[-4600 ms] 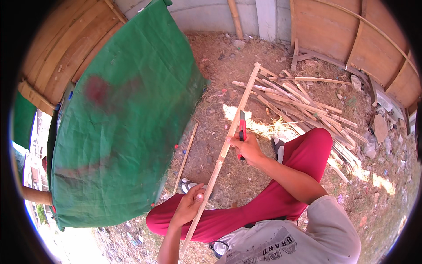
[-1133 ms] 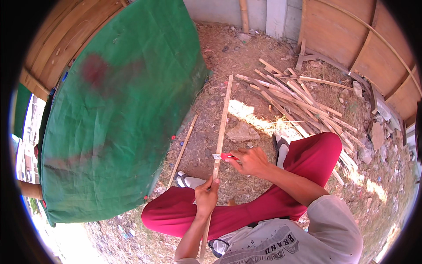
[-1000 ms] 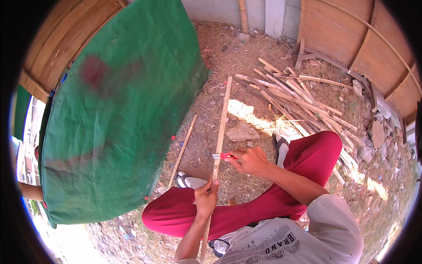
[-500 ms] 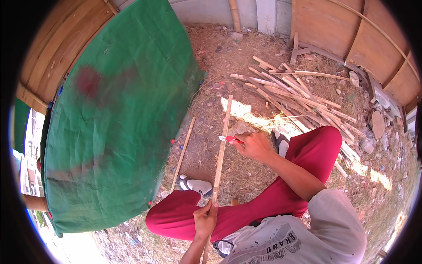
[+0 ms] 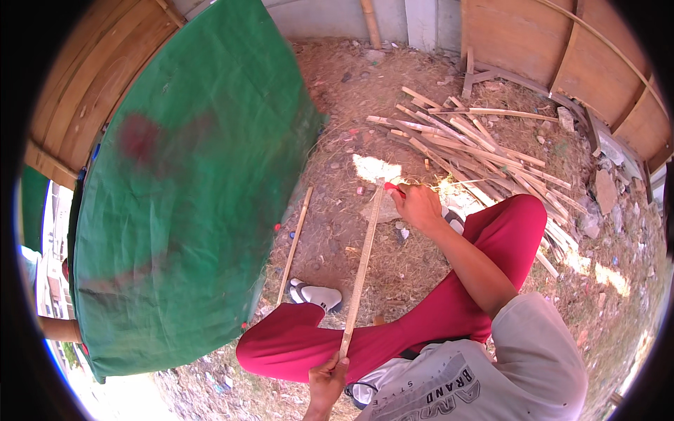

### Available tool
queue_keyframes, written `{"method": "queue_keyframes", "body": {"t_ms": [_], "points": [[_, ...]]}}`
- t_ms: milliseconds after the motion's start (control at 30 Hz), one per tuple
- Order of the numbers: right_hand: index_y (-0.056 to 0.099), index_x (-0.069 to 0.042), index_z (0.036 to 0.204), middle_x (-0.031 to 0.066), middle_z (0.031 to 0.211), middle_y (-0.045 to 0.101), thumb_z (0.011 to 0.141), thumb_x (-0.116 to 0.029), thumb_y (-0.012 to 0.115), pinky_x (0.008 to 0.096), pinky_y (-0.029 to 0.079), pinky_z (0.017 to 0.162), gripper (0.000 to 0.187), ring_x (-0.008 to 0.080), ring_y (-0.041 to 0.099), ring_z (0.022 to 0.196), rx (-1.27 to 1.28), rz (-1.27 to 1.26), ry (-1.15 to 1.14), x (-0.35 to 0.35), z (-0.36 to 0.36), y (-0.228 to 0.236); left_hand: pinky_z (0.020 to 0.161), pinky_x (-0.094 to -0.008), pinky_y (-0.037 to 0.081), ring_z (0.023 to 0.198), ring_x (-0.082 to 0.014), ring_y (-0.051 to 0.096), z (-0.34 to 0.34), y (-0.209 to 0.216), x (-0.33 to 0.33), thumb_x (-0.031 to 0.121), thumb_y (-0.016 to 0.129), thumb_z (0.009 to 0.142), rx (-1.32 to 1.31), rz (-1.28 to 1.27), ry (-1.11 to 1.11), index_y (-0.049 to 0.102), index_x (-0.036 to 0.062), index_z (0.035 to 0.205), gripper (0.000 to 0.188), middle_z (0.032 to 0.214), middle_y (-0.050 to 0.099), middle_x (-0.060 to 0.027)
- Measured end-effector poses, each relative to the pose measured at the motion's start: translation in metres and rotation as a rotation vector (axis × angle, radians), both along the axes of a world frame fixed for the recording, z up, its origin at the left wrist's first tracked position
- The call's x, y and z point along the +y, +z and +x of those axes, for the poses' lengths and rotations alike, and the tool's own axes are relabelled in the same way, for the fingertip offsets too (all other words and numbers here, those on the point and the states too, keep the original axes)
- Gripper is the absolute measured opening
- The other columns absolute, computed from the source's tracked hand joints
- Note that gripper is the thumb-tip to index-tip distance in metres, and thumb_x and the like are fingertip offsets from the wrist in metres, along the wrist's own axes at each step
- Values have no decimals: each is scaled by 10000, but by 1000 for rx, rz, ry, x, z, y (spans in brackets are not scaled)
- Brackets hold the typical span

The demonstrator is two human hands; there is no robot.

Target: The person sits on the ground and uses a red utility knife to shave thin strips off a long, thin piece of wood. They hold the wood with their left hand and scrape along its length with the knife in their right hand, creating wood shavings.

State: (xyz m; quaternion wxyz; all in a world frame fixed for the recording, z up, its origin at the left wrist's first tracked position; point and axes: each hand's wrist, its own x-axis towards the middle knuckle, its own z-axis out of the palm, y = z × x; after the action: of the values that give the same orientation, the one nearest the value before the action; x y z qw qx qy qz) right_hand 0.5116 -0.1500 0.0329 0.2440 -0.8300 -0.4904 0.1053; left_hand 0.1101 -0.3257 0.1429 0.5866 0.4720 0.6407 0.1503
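A long, pale bamboo strip (image 5: pixel 364 265) slants away from my lap across the space between my legs. My left hand (image 5: pixel 328 379) is closed around its near part, at my thigh. In my right hand (image 5: pixel 420 208) is a red-handled cutter knife (image 5: pixel 394 188), gripped with the fingers wrapped round it. The knife's blade end is at the far end of the strip; the blade is too small to make out clearly. Another thin bamboo strip (image 5: pixel 300 235) lies on the ground to the left, beyond my sandalled foot (image 5: pixel 314 295).
A heap of bamboo strips (image 5: pixel 484 151) lies on the dirt to the far right. A large green sheet (image 5: pixel 189 210) stands on the left. Wooden panels (image 5: pixel 523 45) and a pale wall (image 5: pixel 319 19) border the ground. Broken stones (image 5: pixel 604 195) lie along the right side.
My right hand has moved away from me and slightly right with the knife, from mid-strip to its far end. The strip's far end has shifted nearer and right; my left hand is slightly lower.
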Motion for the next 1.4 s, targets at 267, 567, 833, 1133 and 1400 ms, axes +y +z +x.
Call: {"method": "queue_keyframes", "body": {"t_ms": [267,567,833,1133,1400], "points": [[764,-26,986,194,969,746,955,-453,630,479,581,756,448,374,734,911,-122,-367,-75,-2,33,1,489,-312,407,542,-117,544,-30,-15,-1,98,705,954,289,457,-206,709,-76,1088,220,628,590,-42],[756,-49,1092,180,750,701,971,-452,624,434,553,682,442,331,713,718,278,-28,62,-22,-27,59,528,-400,415,557,-293,574,18,-5,60,54,657,965,399,859,-293,675,-59,946,116,652,570,-162],[759,-26,1084,182,736,702,950,-369,697,374,505,543,374,282,652,562,414,346,338,-30,-52,57,557,-397,454,596,-333,619,38,-13,78,80,679,959,312,749,-226,692,-68,1090,198,695,619,-197],[771,-48,1038,149,803,731,938,-370,700,384,547,566,344,291,707,642,341,471,614,-44,-79,47,542,-334,437,549,-203,537,53,-32,89,125,674,986,164,652,-141,689,-67,1136,244,657,592,-103],[776,-79,1007,124,693,693,946,-457,643,422,520,491,406,314,672,565,258,334,657,-58,-92,43,403,-192,258,496,-26,380,73,-9,107,245,567,1064,-392,-203,152,626,18,1284,321,680,466,31]]}}
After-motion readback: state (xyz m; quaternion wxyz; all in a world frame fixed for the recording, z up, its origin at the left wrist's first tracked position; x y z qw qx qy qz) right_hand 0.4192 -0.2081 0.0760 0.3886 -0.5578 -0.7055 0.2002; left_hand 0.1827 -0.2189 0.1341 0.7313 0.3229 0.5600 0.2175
